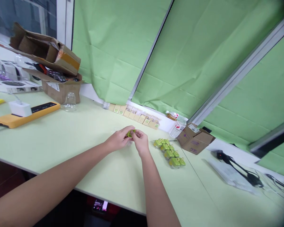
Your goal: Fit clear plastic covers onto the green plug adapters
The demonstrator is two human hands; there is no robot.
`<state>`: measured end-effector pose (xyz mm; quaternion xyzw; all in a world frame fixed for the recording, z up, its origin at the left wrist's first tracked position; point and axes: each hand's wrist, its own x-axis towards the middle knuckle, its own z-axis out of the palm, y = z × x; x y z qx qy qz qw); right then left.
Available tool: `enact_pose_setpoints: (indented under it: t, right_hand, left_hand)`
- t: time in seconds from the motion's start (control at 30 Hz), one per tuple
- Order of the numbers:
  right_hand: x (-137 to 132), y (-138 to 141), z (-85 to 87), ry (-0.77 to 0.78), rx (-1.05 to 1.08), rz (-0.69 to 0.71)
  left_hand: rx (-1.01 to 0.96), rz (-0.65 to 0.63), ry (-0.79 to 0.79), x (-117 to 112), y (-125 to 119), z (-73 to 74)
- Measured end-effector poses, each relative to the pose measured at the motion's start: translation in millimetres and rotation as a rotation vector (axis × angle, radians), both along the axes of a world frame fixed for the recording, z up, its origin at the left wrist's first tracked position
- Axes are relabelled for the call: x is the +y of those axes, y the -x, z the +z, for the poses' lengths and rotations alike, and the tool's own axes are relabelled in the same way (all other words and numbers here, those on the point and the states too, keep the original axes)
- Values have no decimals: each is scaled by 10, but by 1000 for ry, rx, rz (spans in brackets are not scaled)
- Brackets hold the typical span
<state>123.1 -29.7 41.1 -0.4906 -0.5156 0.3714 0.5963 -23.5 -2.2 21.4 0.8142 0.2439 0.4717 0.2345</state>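
My left hand and my right hand meet above the pale green table, both pinched on one small green item held between the fingertips. Something clear, perhaps a wrapper, shows faintly under the hands. To the right of my right hand lies a cluster of several matching small green items in clear wrapping on the table.
Small tan boxes line the window sill. A brown carton and plastic bottles sit at the right. An orange power strip, a glass jar and open cartons stand at left. Black cables lie far right.
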Motion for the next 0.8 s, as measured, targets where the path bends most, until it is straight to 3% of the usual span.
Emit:
enact_pose_setpoints:
  t: [0.2,0.43,0.8]
  right_hand:
    - [23,-17,-31,15,-9,-16]
    - [43,-93,-79,59,-42,84]
    - [-20,-153,2,150,81,166]
  left_hand:
    - [36,0,-23,-26,1,-6]
    - [74,-32,-54,-67,-8,-22]
    - [96,-47,-12,-76,-36,-1]
